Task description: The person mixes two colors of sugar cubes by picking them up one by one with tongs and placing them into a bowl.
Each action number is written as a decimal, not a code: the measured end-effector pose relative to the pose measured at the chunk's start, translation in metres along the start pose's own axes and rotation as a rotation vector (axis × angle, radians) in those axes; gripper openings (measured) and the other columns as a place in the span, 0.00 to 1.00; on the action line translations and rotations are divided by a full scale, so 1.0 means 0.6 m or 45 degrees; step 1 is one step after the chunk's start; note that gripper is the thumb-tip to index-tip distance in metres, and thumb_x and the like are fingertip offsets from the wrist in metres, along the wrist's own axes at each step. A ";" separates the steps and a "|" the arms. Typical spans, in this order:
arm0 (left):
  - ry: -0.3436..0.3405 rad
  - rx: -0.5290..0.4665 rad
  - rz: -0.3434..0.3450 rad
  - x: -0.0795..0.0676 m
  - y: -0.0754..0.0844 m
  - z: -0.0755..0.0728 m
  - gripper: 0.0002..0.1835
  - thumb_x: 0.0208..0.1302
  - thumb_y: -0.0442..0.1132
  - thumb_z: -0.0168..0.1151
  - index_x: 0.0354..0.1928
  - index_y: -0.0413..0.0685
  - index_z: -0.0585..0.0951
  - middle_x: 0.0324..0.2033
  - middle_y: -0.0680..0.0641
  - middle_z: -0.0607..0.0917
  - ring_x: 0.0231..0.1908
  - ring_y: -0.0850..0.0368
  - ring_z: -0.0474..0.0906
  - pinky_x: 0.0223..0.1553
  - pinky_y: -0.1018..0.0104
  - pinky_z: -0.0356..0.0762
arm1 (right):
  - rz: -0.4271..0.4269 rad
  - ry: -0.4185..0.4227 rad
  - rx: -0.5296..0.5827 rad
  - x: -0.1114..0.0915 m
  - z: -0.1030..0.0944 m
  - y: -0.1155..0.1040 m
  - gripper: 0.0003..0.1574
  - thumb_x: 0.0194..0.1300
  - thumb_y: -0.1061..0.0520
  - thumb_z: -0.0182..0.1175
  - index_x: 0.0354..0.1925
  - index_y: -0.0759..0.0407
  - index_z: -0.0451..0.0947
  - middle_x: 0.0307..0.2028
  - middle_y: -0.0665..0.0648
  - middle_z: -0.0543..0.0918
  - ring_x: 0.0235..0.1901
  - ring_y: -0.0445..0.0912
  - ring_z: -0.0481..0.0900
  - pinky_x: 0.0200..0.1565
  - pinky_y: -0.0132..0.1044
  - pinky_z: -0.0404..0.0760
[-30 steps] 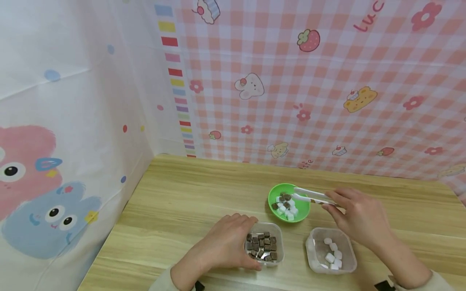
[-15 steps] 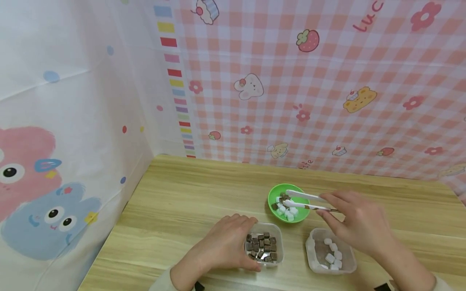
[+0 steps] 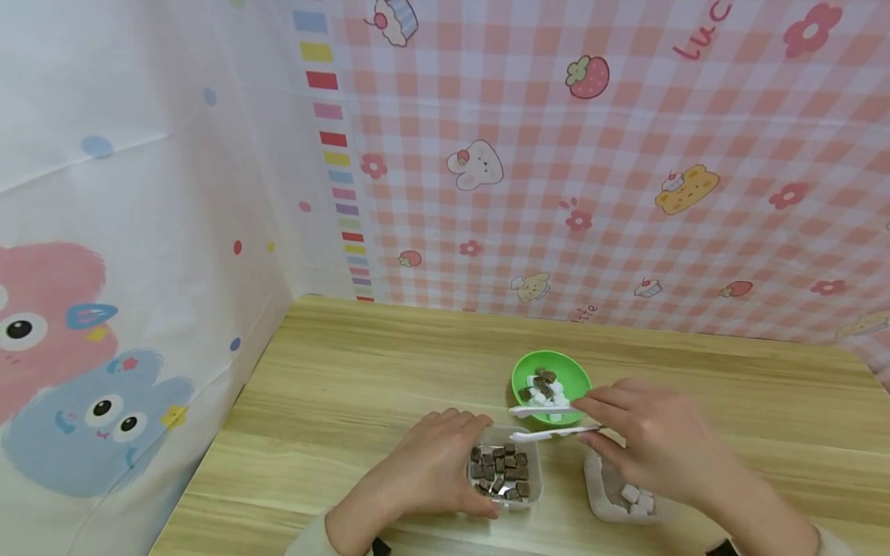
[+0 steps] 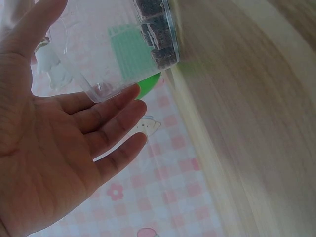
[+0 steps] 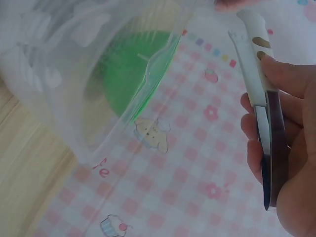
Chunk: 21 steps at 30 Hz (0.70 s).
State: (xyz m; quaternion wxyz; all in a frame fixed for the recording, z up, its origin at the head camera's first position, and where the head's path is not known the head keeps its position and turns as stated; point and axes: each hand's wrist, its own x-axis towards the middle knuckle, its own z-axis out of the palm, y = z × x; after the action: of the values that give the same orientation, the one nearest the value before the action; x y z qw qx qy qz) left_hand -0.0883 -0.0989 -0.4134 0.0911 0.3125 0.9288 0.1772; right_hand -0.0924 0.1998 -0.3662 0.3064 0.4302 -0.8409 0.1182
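My left hand (image 3: 427, 463) grips a clear plastic box (image 3: 534, 455) by its left side, thumb at the near side and fingers at the far side. Brown cubes (image 3: 499, 466) lie in the box. In the right hand (image 3: 657, 436) is a pair of white-tipped tongs (image 3: 549, 434), pinched between thumb and fingers; the right wrist view shows their dark metal back end. The tongs' tips stand apart with nothing between them, over the gap between the box and a green bowl (image 3: 574, 377). White cubes with several brown ones (image 3: 545, 378) fill part of the bowl.
A second clear box (image 3: 598, 498) with white cubes (image 3: 636, 498) stands under the right hand, partly hidden by it. All stand on a wood-grain table (image 3: 334, 371). Behind rises a pink checked cloth (image 3: 528, 154); a white printed cloth (image 3: 174, 232) hangs at the left.
The tongs and right hand have moved from over the green bowl toward the near left, close to the brown cubes' box. The left hand and box have not moved.
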 end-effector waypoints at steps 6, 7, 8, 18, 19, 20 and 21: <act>0.007 0.006 0.009 0.001 -0.001 0.001 0.56 0.40 0.68 0.83 0.69 0.46 0.75 0.56 0.52 0.84 0.54 0.59 0.76 0.60 0.59 0.75 | -0.105 -0.141 0.054 0.009 0.006 -0.008 0.14 0.63 0.49 0.73 0.42 0.56 0.89 0.36 0.48 0.88 0.33 0.43 0.84 0.30 0.37 0.83; 0.009 0.009 0.012 0.001 -0.001 0.001 0.56 0.40 0.68 0.83 0.69 0.46 0.75 0.56 0.53 0.84 0.54 0.59 0.76 0.60 0.59 0.75 | -0.116 -0.165 0.059 0.011 0.007 -0.010 0.16 0.56 0.52 0.77 0.41 0.56 0.89 0.36 0.47 0.87 0.32 0.42 0.83 0.29 0.35 0.82; 0.009 0.011 0.011 0.002 -0.001 0.001 0.56 0.40 0.69 0.83 0.69 0.46 0.75 0.56 0.53 0.84 0.54 0.59 0.76 0.60 0.59 0.75 | -0.126 -0.186 0.064 0.014 0.007 -0.013 0.20 0.48 0.54 0.80 0.41 0.55 0.89 0.35 0.46 0.86 0.31 0.41 0.82 0.29 0.34 0.81; 0.014 0.008 0.021 0.003 -0.001 0.002 0.55 0.39 0.69 0.83 0.68 0.47 0.76 0.55 0.53 0.84 0.53 0.60 0.76 0.58 0.61 0.75 | -0.268 -0.346 -0.092 0.037 0.011 -0.040 0.16 0.44 0.56 0.80 0.27 0.52 0.80 0.23 0.44 0.73 0.23 0.42 0.68 0.24 0.30 0.70; 0.012 0.005 0.021 0.003 -0.001 0.002 0.55 0.40 0.68 0.83 0.69 0.47 0.76 0.55 0.53 0.84 0.53 0.60 0.76 0.59 0.61 0.75 | -0.272 -0.364 -0.109 0.039 0.011 -0.044 0.16 0.45 0.56 0.79 0.26 0.52 0.80 0.22 0.44 0.72 0.22 0.42 0.68 0.23 0.31 0.70; 0.009 0.002 0.020 0.003 -0.002 0.002 0.55 0.40 0.68 0.83 0.69 0.47 0.76 0.55 0.53 0.84 0.53 0.60 0.76 0.59 0.61 0.75 | -0.275 -0.385 -0.122 0.041 0.011 -0.047 0.15 0.46 0.56 0.79 0.26 0.52 0.80 0.22 0.44 0.73 0.22 0.42 0.68 0.23 0.31 0.70; 0.009 -0.001 0.022 0.003 -0.002 0.002 0.55 0.40 0.68 0.83 0.69 0.47 0.76 0.55 0.53 0.84 0.53 0.60 0.76 0.59 0.61 0.75 | -0.279 -0.402 -0.137 0.043 0.012 -0.050 0.14 0.47 0.56 0.79 0.25 0.52 0.80 0.22 0.45 0.73 0.23 0.42 0.69 0.24 0.31 0.71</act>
State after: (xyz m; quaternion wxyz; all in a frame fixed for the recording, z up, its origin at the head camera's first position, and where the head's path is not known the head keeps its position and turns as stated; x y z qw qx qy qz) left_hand -0.0899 -0.0984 -0.4148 0.0866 0.3197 0.9263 0.1795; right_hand -0.0827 0.1616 -0.3577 0.2043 0.5154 -0.8317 -0.0297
